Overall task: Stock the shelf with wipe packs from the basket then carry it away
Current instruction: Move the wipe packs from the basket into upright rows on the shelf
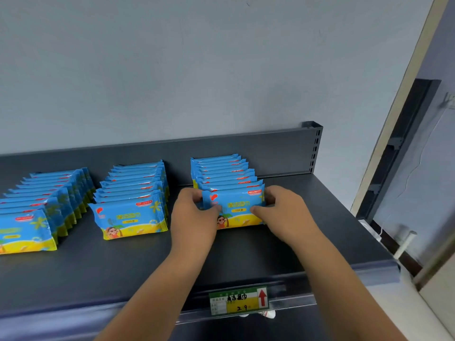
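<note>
Wipe pack (236, 209), its ends pinched in the curled fingers (258, 210) of the left hand (194, 217) and right hand (285, 212), fronted the row (221, 168) nearest the shelf's (307, 232) right edge, stocking apparently unfinished and release due next.

Soft, even, fairly bright light gives the wall (197, 57) a cool blue-grey cast. Shadows on the shelf (98, 271) are faint and diffuse. The packs (130, 217) show a slight sheen, no harsh glare. The wide lens bows the door frame (396, 148). The tag (238, 301) and the shelf's front edge are smeared.
</note>
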Available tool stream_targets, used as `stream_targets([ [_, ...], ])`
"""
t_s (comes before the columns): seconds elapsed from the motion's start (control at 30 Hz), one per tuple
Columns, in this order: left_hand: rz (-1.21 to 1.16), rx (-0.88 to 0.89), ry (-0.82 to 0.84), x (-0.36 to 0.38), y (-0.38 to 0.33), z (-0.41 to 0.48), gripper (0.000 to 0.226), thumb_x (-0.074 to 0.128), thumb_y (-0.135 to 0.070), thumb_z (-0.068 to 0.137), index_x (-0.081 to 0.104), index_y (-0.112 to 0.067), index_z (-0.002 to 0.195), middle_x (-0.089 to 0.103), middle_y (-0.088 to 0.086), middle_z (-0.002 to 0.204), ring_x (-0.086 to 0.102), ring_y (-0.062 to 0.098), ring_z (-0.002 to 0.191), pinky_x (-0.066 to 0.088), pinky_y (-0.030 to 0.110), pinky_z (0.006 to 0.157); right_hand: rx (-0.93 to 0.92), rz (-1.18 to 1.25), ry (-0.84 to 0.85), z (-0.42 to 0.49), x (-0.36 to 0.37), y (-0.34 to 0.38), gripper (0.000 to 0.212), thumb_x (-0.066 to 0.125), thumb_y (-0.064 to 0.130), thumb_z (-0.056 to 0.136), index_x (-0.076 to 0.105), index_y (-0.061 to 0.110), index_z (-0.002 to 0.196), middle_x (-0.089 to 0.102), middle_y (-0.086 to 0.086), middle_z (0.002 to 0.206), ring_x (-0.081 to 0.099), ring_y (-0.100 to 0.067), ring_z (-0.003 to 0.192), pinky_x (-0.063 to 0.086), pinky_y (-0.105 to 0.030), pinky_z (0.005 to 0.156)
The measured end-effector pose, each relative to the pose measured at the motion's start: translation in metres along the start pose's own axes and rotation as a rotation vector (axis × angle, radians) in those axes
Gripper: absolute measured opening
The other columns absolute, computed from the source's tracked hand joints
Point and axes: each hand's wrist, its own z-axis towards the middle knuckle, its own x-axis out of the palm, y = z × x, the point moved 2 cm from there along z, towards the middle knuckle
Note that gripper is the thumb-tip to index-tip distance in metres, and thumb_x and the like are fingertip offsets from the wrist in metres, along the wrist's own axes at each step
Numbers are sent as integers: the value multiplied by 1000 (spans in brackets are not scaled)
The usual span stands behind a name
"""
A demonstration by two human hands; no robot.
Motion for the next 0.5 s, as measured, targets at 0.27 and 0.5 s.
stream_targets([
  [0.27,24,-7,27,-2,1,4,34,79,-18,86,64,-27,116,69,-13,110,66,6,102,60,35,85,-3,66,-28,1,0,-4,26,80,30,83,68,25,106,70,14,100,64,0,89,50,-20,71],
  [0.5,226,110,-5,-5,2,0,38,80,-28,85,63,-25,119,64,-8,115,64,9,102,55,29,81,19,-8,-42,-4,4,0,38,75,37,87,62,23,120,68,8,112,64,-10,96,56,-38,85],
])
